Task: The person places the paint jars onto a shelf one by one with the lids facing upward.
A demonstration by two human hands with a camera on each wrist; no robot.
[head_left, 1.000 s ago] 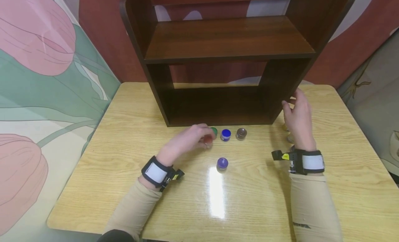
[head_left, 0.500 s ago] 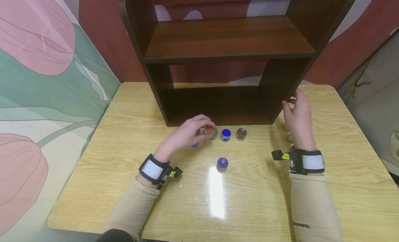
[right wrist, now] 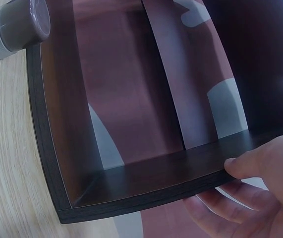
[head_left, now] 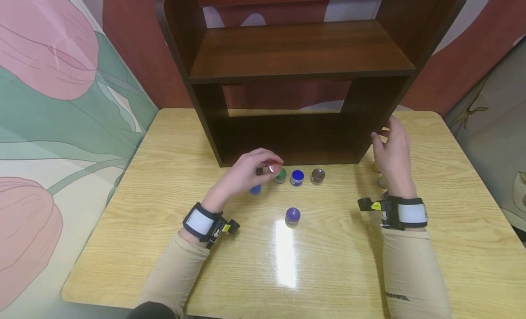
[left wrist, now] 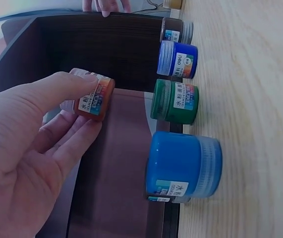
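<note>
My left hand [head_left: 246,172] pinches a small orange-red paint jar [left wrist: 100,99] between thumb and fingertips, raised off the table before the shelf's lower compartment. Just under it stands a green paint jar [head_left: 281,176]. A dark blue jar [head_left: 297,178] and a brown jar [head_left: 318,176] continue that row along the shelf's front edge. Beside the left hand is a light blue jar [left wrist: 181,163], with a dark jar partly hidden behind it. My right hand [head_left: 394,159] grips the right side panel of the dark wooden shelf [right wrist: 131,196], thumb on its edge and fingers outside.
A purple jar [head_left: 293,215] stands alone nearer the front of the wooden table [head_left: 337,264]. Right of the shelf, a yellow jar [head_left: 376,167] and other jars are partly covered by the right hand and wrist. A patterned wall [head_left: 74,172] borders the left.
The left hand has lifted the orange-red jar and moved it away from the table toward the shelf, uncovering the light blue jar. My right hand stays on the shelf's side.
</note>
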